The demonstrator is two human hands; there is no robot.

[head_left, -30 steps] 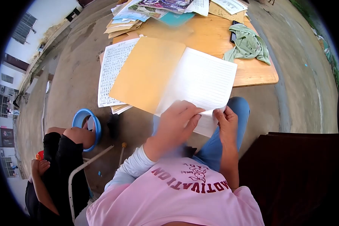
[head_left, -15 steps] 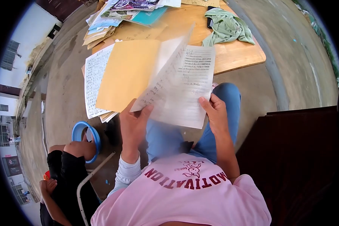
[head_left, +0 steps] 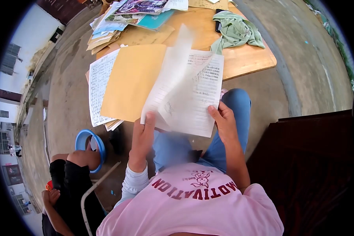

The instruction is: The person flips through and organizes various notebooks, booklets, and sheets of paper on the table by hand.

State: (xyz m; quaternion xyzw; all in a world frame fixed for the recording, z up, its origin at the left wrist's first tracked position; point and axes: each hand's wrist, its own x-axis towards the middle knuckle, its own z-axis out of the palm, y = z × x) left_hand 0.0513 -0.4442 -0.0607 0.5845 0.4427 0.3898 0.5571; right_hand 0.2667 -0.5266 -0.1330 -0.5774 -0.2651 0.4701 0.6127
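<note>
An open notebook (head_left: 204, 114) with lined, handwritten pages lies across both my hands, over my lap and the table edge. A plain tan cover (head_left: 133, 78) is folded out to its left. My left hand (head_left: 141, 137) grips the lower left edge of the pages, thumb on top and the other fingers hidden beneath. One thin page (head_left: 183, 78), blurred by motion, stands lifted and curved near the middle. With thumb above and fingers below, my right hand (head_left: 225, 121) pinches the lower right edge.
A wooden table (head_left: 247, 63) carries a green cloth (head_left: 238, 31), a dark phone (head_left: 218, 25) and stacked papers and booklets (head_left: 141, 19). Handwritten sheets (head_left: 100, 86) stick out left of the cover. A seated person's knee (head_left: 84, 157) and a blue basin (head_left: 80, 137) are at lower left.
The page that slanted over to the right from my left hand has moved; a blank lined page now shows at left and the lifted page curls over the middle. My right hand stays put.
</note>
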